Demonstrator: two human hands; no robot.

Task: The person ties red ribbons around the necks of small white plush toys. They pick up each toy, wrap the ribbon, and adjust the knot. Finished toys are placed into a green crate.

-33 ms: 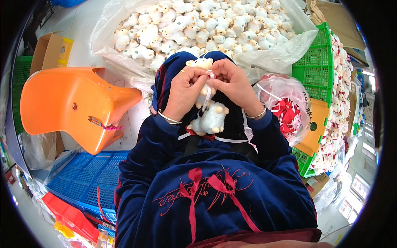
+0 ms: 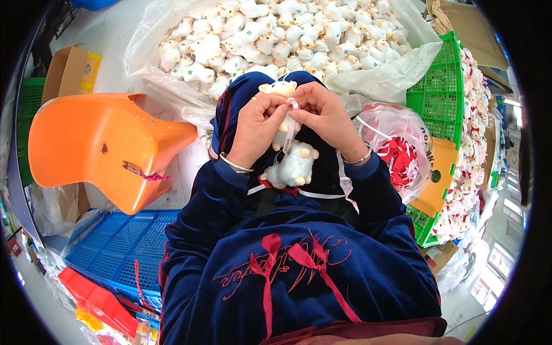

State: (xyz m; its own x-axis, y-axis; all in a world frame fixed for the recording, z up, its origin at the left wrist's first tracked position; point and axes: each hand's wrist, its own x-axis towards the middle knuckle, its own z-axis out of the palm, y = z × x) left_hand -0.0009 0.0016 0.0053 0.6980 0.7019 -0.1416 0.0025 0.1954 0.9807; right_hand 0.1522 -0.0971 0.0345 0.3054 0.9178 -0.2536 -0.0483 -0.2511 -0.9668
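Over my lap, my left hand (image 2: 259, 125) and my right hand (image 2: 326, 117) meet at the neck of a small cream-white plush animal (image 2: 279, 88). The fingertips of both are pinched on a narrow white ribbon (image 2: 289, 132), whose loose end hangs down over the toy's body. My fingers partly cover the toy and the ribbon around its neck. Just below, a second fluffy plush animal (image 2: 294, 165) lies on my lap, apart from my hands. A small red piece with white ribbon (image 2: 270, 181) pokes out beside it.
Ahead, a large clear plastic bag (image 2: 146, 49) spreads open under many white plush toys (image 2: 276, 40). A bag of red pieces (image 2: 397, 161) stands at my right, beside a green crate (image 2: 434, 95). To my left are an orange chair (image 2: 86, 144) and a blue crate (image 2: 123, 244).
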